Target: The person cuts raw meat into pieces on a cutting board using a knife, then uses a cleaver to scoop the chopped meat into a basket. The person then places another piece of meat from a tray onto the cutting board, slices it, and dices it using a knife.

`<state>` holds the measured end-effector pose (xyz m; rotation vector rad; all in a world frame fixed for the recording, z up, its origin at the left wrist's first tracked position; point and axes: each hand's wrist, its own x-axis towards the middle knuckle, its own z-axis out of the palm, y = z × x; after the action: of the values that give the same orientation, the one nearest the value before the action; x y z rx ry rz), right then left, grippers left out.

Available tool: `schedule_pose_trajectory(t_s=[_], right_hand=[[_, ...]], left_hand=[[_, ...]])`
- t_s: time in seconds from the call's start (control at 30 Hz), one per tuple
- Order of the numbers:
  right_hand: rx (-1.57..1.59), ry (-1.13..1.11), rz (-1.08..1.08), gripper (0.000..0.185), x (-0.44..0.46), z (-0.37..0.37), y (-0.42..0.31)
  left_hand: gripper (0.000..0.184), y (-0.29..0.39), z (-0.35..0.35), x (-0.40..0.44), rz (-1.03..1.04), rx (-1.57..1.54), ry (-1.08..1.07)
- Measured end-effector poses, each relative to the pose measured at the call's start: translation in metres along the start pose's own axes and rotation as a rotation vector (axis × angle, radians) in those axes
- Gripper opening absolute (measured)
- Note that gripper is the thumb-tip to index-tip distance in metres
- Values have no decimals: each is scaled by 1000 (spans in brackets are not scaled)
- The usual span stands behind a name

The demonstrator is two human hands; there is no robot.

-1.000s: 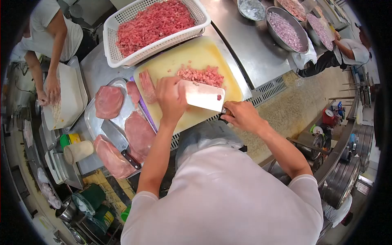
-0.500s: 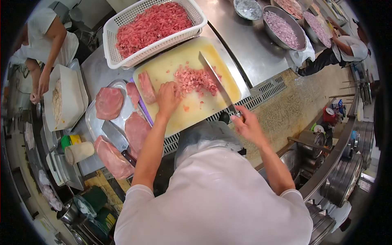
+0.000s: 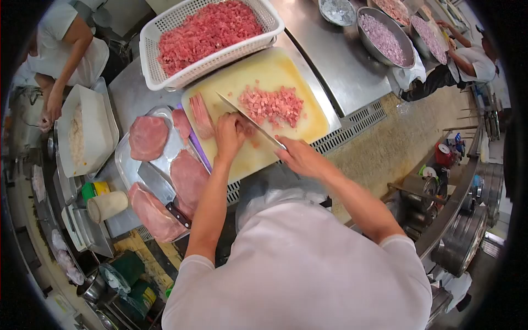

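Note:
My right hand (image 3: 300,157) is wrapped round the handle of a cleaver (image 3: 250,119), its blade slanting up and left over the yellow cutting board (image 3: 300,69). Beside the blade, my left hand (image 3: 229,132) has its fingers curled on a small piece of meat (image 3: 246,130) at the board's middle. Meat strips (image 3: 202,115) lie just left of that hand. Diced pink meat (image 3: 272,105) is piled to the right of the blade.
A white basket (image 3: 151,52) of diced meat stands behind the board. On the left, a metal tray (image 3: 125,159) holds meat slabs and another cleaver (image 3: 156,182). Bowls (image 3: 410,55) stand at the back right. One person works at far left, another at far right.
The cleaver was flat near my left hand, then over the diced pile, and is now left of the pile beside my left fingers. My right hand has moved left since the last frame.

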<state>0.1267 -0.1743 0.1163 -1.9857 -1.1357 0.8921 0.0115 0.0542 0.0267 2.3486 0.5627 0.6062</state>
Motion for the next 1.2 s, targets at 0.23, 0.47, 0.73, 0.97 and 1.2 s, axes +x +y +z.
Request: schedule_pose_trajectory(t_s=[0.23,0.47,0.73,0.97,1.2], right_hand=[[-37,-49,-26,29,30,-12,-24],[7,44,-65,37,41,32,9],[203,171,251,43,-14,-29,-18],[118,18,312,35,-54,-40,-20],[-25,-83,167,33,-33,-41,-25]], left_hand=[[17,-3,1,-5,-88,-134,37],[21,-8,-5,-11,-33,-64,-38],[23,21,-5,42,242,7,11],[16,5,-1,6,-39,-13,-57],[13,7,4,9,-36,31,-6]])
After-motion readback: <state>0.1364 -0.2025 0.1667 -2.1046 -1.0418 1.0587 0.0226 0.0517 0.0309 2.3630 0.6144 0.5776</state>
